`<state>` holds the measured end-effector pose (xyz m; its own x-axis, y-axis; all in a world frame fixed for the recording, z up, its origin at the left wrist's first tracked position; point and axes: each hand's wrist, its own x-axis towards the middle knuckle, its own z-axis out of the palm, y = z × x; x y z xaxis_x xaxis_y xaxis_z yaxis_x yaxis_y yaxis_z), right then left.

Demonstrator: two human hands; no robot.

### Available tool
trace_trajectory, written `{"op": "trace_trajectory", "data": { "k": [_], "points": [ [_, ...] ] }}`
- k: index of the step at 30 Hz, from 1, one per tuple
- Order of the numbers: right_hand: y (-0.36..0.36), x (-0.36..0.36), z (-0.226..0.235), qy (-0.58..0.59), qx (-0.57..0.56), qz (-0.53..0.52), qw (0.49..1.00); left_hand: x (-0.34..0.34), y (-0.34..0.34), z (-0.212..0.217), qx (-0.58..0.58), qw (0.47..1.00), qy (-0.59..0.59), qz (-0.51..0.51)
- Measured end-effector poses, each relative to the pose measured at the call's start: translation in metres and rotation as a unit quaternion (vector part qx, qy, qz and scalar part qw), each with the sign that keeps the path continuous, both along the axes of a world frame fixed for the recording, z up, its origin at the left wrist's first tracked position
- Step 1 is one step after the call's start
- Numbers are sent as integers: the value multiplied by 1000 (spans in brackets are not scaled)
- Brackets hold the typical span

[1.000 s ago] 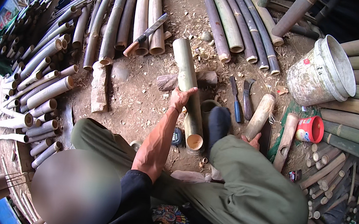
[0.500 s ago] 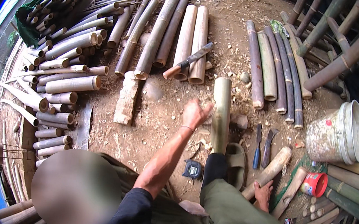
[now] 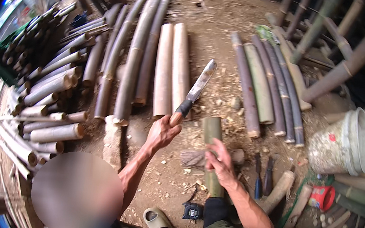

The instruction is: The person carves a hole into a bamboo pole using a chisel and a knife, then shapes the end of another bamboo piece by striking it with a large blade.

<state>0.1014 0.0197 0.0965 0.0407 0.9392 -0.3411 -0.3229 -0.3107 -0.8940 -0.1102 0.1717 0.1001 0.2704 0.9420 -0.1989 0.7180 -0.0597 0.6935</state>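
Observation:
My left hand (image 3: 161, 132) is closed around the wooden handle of a large knife (image 3: 201, 86), whose blade slants up and away to the right. A green bamboo tube (image 3: 212, 129) extends forward from my right leg, lying across a short log (image 3: 193, 158). Over that tube is my right hand (image 3: 221, 164), slightly blurred, its fingers apart and nothing visibly in them; whether it touches the bamboo I cannot tell. A black tape measure (image 3: 193, 211) rests on the ground next to my right leg.
Two pale bamboo tubes (image 3: 166, 72) lie ahead, with long poles beside them. Stacked bamboo (image 3: 58, 132) fills the left. At right are a blue-handled chisel (image 3: 257, 181), a bamboo piece (image 3: 279, 191), a whitish bucket (image 3: 333, 143) and a red tub (image 3: 320, 197). Wood chips litter the dirt floor.
My left hand has taken up the knife, which lay on the two pale tubes. My right hand has left the bamboo piece at right and moved over the green tube. The view has shifted.

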Motion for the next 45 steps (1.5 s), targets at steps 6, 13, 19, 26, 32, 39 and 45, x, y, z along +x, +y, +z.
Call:
{"op": "trace_trajectory", "data": {
  "k": [6,13,19,26,32,39,45],
  "points": [
    [-35,17,25,8,195,-40,980,54,-124,115,-79,950,-203,-225],
    [-178,162,91,344,265,-306,847,4,-146,127,-46,976,-88,-195],
    [-305,383,34,199,334,-474,790,20,-203,222,-139,877,-250,-386],
    [-287,326,2,177,179,-542,802,54,-269,275,50,745,-395,-536],
    [-227,144,-44,-320,23,-391,863,41,-245,247,-112,819,-491,-277],
    [-143,56,-67,-565,-108,7,818,13,-130,24,-86,995,-54,-21],
    [-103,79,-76,-627,-92,104,766,35,-143,-31,-125,987,-60,-82]
  ]
}}
